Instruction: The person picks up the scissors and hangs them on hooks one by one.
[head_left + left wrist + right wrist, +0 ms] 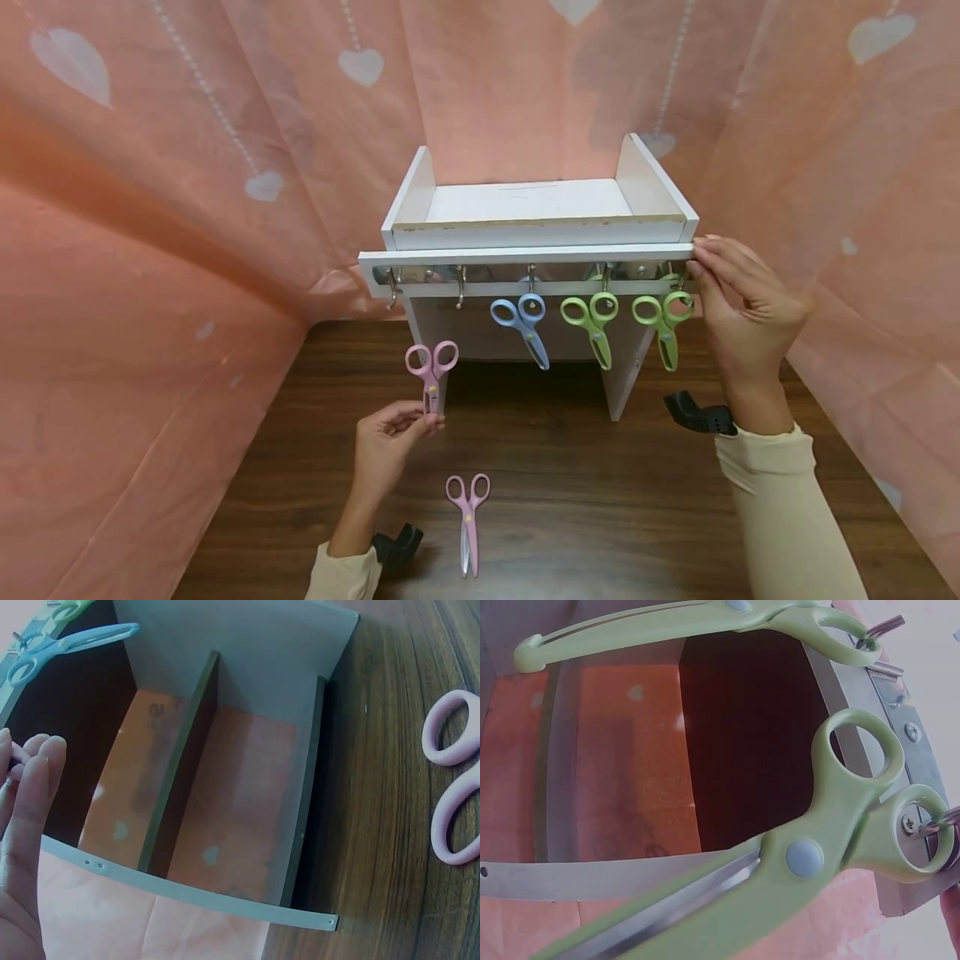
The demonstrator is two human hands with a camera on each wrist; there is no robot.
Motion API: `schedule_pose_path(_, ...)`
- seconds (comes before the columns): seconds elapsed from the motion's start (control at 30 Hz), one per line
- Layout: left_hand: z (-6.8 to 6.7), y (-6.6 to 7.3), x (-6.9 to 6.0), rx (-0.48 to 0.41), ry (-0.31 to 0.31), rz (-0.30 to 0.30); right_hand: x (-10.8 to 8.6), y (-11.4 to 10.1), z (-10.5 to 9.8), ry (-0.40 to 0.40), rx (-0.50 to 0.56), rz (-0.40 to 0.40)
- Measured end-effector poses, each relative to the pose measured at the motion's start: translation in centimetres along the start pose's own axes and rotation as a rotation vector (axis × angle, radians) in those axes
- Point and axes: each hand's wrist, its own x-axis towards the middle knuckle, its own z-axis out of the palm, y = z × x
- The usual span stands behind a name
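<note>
My left hand (392,442) pinches a pair of pink scissors (431,367) by the blade end, handles upward, in front of a white hook rail (442,287). With its fingers at the rail's right end, my right hand (750,300) grips that end. Blue scissors (525,325) hang from the middle hook. Two green pairs hang to the right, one of them the green scissors (592,323) and the other the outermost green scissors (832,840), large in the right wrist view. The two leftmost hooks carry nothing. A second pair of pink scissors (468,521) lies on the wooden surface.
Behind the rail stands a white shelf unit (660,179) with raised sides and an open top. Its divider (187,761) shows in the left wrist view. Pink cloth with white hearts (360,67) surrounds the dark wooden surface (570,500).
</note>
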Motion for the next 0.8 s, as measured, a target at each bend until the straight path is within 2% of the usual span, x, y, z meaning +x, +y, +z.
schedule_pose_path(0.6, 1.1, 0.3, 0.9, -0.054, -0.011, 0.062, 0.1, -0.2, 0.1, 0.009, 0.03, -0.003)
schedule_pose_path(0.8, 1.5, 0.7, 1.3, -0.078, -0.013, 0.054, 0.0, -0.3, 0.1, 0.016, 0.036, 0.001)
